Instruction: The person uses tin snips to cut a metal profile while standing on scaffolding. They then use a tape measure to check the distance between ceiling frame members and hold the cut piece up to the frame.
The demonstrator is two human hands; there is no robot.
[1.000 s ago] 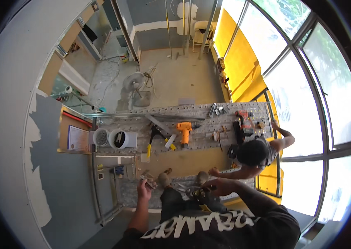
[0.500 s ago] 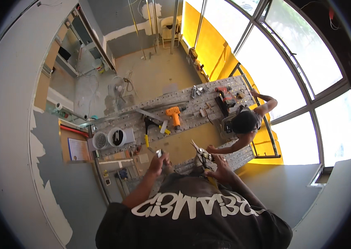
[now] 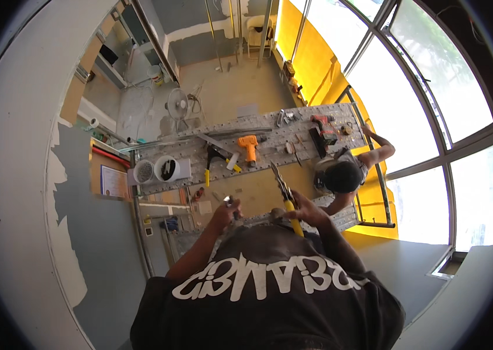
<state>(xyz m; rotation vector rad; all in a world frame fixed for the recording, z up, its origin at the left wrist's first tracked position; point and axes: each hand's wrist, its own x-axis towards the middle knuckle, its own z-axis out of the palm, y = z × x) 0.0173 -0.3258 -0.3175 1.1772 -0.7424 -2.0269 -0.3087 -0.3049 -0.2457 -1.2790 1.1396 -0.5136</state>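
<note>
My right hand (image 3: 310, 211) is closed around the yellow handles of a pair of metal snips (image 3: 283, 188). Their long metal jaws point up and away from me, over the gap between the two platforms. To its left, my left hand (image 3: 225, 215) is closed on a small, shiny metal piece (image 3: 227, 200), too small to tell its kind. Both hands are in front of my chest, apart from each other. Ahead of them an orange drill (image 3: 250, 147) lies on the perforated metal platform (image 3: 200, 176), beside a black-and-yellow tool (image 3: 216, 155).
Close at right, another person in a black cap (image 3: 343, 176) leans by the scaffold rail (image 3: 382, 181). A red cordless tool (image 3: 323, 134) lies near them. Two white buckets (image 3: 168, 168) stand at the platform's left end. Beyond are a fan (image 3: 177, 104) and tall windows (image 3: 398, 99).
The snips have turned so their yellow handles show and the jaws stand more upright. My left hand has shifted slightly. The other person's near arm has drawn back from my right hand.
</note>
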